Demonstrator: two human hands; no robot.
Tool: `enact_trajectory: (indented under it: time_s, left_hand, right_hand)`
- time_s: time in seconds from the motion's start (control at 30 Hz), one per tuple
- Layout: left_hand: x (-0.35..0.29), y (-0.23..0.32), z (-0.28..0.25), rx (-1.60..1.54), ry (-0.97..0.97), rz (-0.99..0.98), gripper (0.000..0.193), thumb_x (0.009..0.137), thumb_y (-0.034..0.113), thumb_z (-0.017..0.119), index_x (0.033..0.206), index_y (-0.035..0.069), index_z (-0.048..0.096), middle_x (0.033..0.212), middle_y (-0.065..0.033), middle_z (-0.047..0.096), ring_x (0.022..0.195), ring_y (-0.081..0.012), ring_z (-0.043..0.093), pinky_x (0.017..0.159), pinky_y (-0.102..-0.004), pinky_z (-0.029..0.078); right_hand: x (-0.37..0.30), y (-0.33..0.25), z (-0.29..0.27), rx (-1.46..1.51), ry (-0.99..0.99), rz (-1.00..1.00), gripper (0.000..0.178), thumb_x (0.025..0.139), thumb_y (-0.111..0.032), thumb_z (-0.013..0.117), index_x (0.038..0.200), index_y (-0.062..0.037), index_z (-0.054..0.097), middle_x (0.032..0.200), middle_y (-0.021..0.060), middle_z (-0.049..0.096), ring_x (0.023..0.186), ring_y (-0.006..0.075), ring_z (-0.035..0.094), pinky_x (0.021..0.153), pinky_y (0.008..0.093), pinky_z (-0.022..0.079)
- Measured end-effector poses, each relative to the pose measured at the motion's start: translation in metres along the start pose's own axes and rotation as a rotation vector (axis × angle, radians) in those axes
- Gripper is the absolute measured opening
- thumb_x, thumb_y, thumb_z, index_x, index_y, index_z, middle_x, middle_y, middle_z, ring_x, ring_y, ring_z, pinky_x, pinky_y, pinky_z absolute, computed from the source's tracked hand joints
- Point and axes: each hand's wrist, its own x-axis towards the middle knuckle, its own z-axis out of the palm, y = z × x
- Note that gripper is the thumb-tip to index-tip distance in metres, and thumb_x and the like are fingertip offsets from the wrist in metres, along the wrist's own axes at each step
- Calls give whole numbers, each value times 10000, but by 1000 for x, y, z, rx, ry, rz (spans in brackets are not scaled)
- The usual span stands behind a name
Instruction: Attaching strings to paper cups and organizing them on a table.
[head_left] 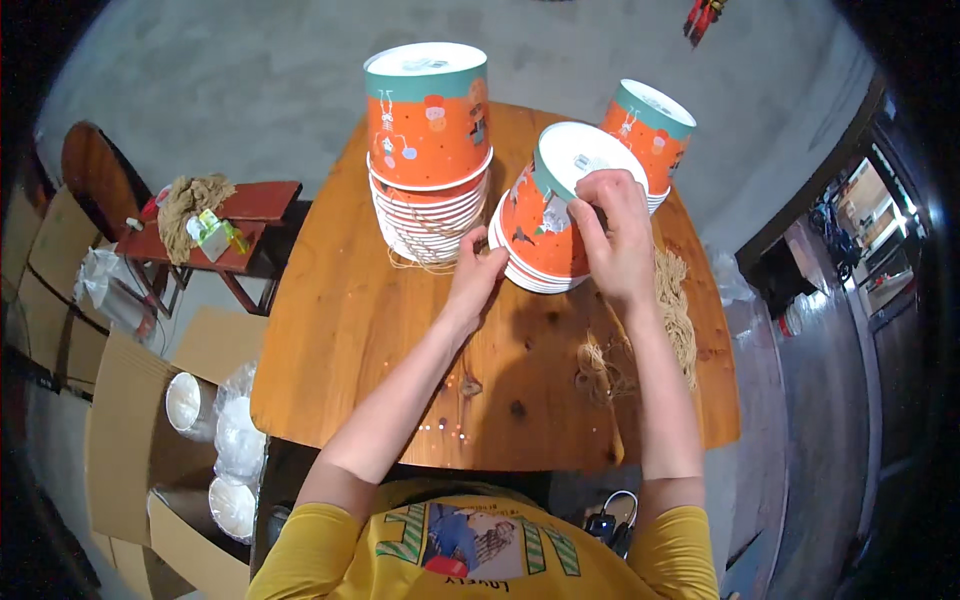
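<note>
At far left, a red bench (pixel 262 204) carries a heap of twine (pixel 190 207), with white tubs (pixel 185 405) lower down beside cardboard (pixel 128 420). On the table (pixel 330 360), the tall stack (pixel 428 140) of orange tubs stands upside down, cord (pixel 432 264) straggling about its lower rims. Just right of it, the left hand (pixel 474 272) has thumb and fingers slightly parted, the thumb at the rims of the tilted stack (pixel 530 212); whether it grips them I cannot tell. That stack, also base-up, leans between the two hands at the middle of the table. The right hand (pixel 615 232) is curled narrow against its base edge and side; whether a strand is pinched there is hidden. To handle it well, I would steady the rims low with the left hand, press lightly with the right so the paper wall does not dent, and keep the nested rims even. The rear stack (pixel 652 120) stands close behind, so elbow room is tight. Below it lie the hank (pixel 674 318) and loose twine (pixel 598 372), best kept from snagging under the rims
</note>
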Motion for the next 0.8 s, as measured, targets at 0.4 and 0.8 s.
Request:
enact_trajectory:
  time_s: [0.4, 0.8]
  left_hand:
    - [-20, 4, 3, 280, 206, 310, 391, 869, 126, 593, 1218, 5, 464, 908, -17, 504, 825, -100, 483, 775, -255, 438]
    - [-70, 100, 20, -527, -401, 57, 358, 895, 78, 557, 1245, 43, 492, 1198, -86, 582, 1060, -186, 582, 938, -353, 500]
  right_hand:
    - [8, -5, -23, -64, 122, -81, 98, 823, -78, 603, 882, -26, 545, 918, 116, 558, 874, 308, 526, 779, 392, 417]
    - [-6, -63, -103, 76, 447, -161, 160, 821, -2, 642, 960, -46, 576, 1034, 110, 590, 948, 205, 557, 844, 308, 445]
